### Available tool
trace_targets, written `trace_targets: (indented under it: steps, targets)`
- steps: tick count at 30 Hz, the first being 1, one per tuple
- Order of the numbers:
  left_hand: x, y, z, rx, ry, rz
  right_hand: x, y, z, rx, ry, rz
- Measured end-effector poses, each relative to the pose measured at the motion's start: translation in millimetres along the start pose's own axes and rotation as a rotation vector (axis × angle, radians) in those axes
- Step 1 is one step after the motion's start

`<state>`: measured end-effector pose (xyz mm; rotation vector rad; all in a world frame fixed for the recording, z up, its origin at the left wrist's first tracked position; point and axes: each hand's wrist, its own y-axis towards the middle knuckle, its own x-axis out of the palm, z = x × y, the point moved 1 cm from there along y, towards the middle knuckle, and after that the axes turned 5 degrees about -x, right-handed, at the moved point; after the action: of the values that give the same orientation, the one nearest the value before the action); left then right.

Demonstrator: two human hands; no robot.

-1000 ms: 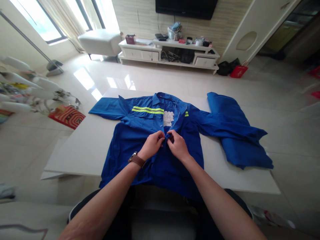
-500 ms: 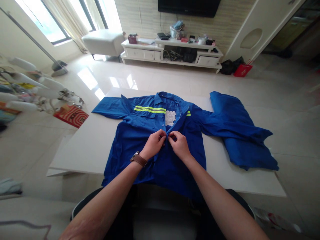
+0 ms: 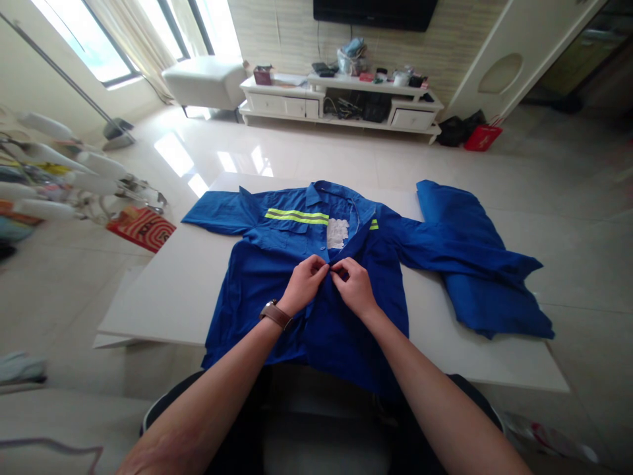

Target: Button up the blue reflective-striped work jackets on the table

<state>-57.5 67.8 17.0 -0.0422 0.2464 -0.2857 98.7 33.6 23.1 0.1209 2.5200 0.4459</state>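
Note:
A blue work jacket (image 3: 267, 290) with yellow-and-grey reflective strips lies face up on a white table (image 3: 163, 290), its collar away from me. The front is open at the top, where a white patch (image 3: 337, 233) shows inside and a button (image 3: 323, 248) sits on the left edge. My left hand (image 3: 305, 282), with a brown-strapped watch on the wrist, pinches the front edge of the jacket. Close against it, my right hand (image 3: 352, 285) pinches the other front edge. The fingertips nearly meet and hide what lies between them.
Folded blue cloth (image 3: 489, 264) lies at the table's right side, partly under the jacket's sleeve. At the left stands a machine with white thread cones (image 3: 99, 165), beside a red patterned bag (image 3: 141, 227). A white TV cabinet (image 3: 297, 105) and a red bag (image 3: 482, 137) are farther back.
Both hands stay at the jacket's front opening. The right fingertips have shifted slightly left, closer to the left ones. The jacket lies as before.

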Motion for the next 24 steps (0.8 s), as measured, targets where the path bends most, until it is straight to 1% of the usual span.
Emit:
trace_targets:
  steps: [8, 14, 24]
  targets:
    - [4.2, 4.9, -6.0, -0.08, -0.209, 0.001, -1.1, -0.4, 2.7, -0.018, -0.026, 0.037]
    - [5.2, 4.1, -6.5, -0.139, -0.311, -0.002, -1.2, -0.4, 3.8, -0.014, -0.039, 0.052]
    - [4.0, 0.3, -3.1, -0.221, -0.346, 0.041, 1.7, -2.0, 4.0, -0.04, -0.019, 0.039]
